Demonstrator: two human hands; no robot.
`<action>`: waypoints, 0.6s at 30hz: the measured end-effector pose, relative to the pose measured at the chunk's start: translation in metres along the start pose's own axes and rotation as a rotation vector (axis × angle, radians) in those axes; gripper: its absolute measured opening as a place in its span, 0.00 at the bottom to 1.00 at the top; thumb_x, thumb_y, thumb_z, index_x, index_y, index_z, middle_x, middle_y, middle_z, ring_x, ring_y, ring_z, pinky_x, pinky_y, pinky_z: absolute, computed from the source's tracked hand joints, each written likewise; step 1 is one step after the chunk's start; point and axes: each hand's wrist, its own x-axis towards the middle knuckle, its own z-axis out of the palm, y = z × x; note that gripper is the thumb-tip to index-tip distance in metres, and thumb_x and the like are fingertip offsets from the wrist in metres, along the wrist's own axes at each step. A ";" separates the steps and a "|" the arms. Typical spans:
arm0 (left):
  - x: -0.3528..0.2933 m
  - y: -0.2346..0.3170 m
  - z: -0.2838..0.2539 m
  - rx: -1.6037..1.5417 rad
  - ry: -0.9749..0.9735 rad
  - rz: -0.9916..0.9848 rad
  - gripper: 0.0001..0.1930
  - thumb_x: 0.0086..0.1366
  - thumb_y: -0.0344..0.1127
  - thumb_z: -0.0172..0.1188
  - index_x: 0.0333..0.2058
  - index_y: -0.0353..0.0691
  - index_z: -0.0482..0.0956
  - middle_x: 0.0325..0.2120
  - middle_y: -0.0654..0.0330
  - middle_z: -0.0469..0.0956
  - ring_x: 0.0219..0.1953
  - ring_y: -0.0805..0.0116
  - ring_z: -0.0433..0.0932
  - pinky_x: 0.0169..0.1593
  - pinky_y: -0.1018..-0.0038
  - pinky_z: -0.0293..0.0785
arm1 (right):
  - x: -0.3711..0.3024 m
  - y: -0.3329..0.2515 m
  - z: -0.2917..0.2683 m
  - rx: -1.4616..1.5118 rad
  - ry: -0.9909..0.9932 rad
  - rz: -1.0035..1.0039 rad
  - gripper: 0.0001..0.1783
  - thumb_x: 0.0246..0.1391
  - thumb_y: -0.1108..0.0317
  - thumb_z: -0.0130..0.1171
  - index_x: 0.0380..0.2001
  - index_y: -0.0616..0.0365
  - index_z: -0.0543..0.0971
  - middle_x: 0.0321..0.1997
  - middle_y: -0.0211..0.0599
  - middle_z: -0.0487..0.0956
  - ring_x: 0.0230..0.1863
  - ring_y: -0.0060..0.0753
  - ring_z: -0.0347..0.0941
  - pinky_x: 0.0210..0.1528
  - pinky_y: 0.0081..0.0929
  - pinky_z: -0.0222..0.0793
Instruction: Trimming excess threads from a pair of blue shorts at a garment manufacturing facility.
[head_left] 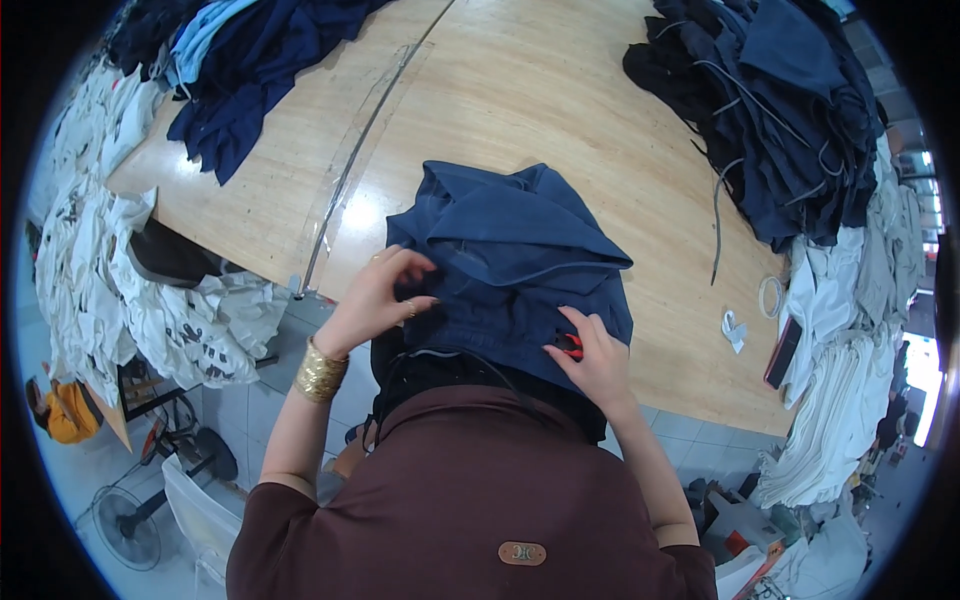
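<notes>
A navy blue garment [500, 240] lies bunched at the table's near edge, close against my body. Its gathered, waistband-like edge faces me. Over the left side of this cloth is my left hand [385, 295], thumb and fingers apart and curved, with nothing visible between them; whether the fingertips touch the fabric I cannot tell. My right hand [594, 360] rests at the garment's right near corner. Small red-and-black thread snips [569, 346] sit in its curled fingers, partly hidden by them.
Dark blue garments with grey cords [790, 120] are heaped at the far right of the wooden table [480, 90]. More navy clothing [250, 90] lies far left. White garments [90, 250] hang at left; folded white cloth [830, 430], a phone-like object [783, 352] and a tape roll [769, 297] are right.
</notes>
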 end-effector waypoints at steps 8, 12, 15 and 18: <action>0.063 -0.035 0.051 0.357 0.375 0.070 0.30 0.51 0.41 0.65 0.50 0.37 0.63 0.46 0.52 0.66 0.48 0.51 0.67 0.48 0.61 0.65 | 0.051 0.038 0.015 -0.105 0.292 0.150 0.07 0.46 0.76 0.55 0.32 0.57 0.72 0.30 0.42 0.76 0.31 0.47 0.74 0.31 0.38 0.70; 0.096 -0.036 0.016 0.340 0.459 0.044 0.27 0.53 0.39 0.63 0.51 0.42 0.65 0.48 0.52 0.67 0.50 0.51 0.67 0.48 0.59 0.67 | 0.090 0.052 -0.042 -0.008 0.469 0.261 0.07 0.50 0.71 0.55 0.35 0.57 0.75 0.31 0.45 0.76 0.33 0.49 0.73 0.33 0.36 0.67; 0.078 -0.036 -0.005 0.242 0.119 0.077 0.25 0.53 0.36 0.62 0.50 0.43 0.68 0.48 0.54 0.69 0.54 0.53 0.65 0.52 0.61 0.66 | 0.066 0.067 -0.053 -0.171 0.256 0.229 0.05 0.51 0.72 0.55 0.33 0.59 0.75 0.32 0.44 0.74 0.33 0.46 0.74 0.32 0.34 0.67; 0.049 -0.046 0.002 0.323 0.065 0.153 0.31 0.52 0.35 0.63 0.55 0.47 0.64 0.56 0.56 0.63 0.62 0.55 0.56 0.61 0.62 0.56 | 0.035 0.062 -0.040 -0.026 0.305 0.098 0.13 0.44 0.74 0.61 0.37 0.56 0.77 0.33 0.38 0.72 0.31 0.37 0.73 0.33 0.29 0.69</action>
